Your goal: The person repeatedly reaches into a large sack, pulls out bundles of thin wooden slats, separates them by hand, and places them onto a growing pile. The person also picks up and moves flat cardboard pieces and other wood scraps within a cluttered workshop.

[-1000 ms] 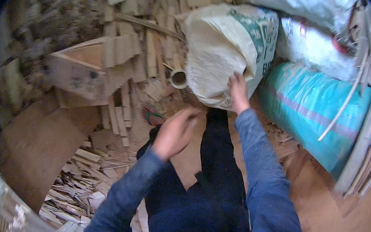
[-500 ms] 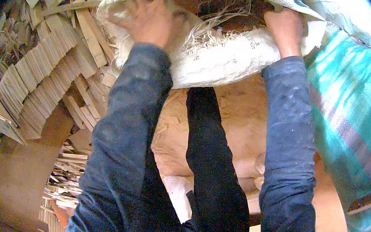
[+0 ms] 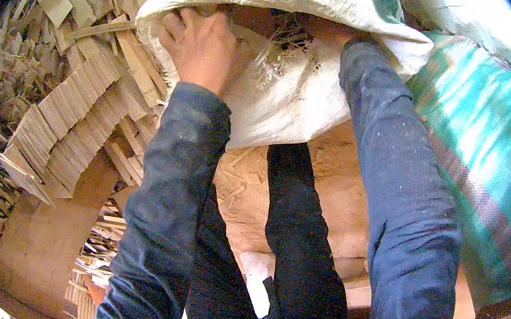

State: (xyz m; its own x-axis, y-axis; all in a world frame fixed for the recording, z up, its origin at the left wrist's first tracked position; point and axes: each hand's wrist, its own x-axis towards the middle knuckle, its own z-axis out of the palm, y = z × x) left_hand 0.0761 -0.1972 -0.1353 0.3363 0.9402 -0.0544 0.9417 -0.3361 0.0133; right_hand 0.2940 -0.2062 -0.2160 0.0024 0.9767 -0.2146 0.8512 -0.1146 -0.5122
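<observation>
A white woven sack [image 3: 295, 109] with a frayed rim lies with its mouth toward me at the top of the view. On its left side my left hand [image 3: 204, 48] is closed on the rim, fingers curled over the fabric. My right hand [image 3: 331, 32] has gone into the sack's mouth. Only a strip of skin by the cuff shows there, and its fingers are hidden. Loose pale threads [image 3: 292, 37] hang in the opening between the hands. The sack's contents are too dark to make out.
Thin wood pieces [image 3: 75, 95] are heaped and stacked at the left. A brown board [image 3: 41, 247] stands below them. On the right is a green woven sack [image 3: 487, 140] with a dark stripe. Wood scraps lie on the dusty floor [image 3: 244, 190] by my legs.
My right hand has left the sack's rim and reached inside. The upper rim has dropped lower over the opening. The left hand keeps its place on the rim.
</observation>
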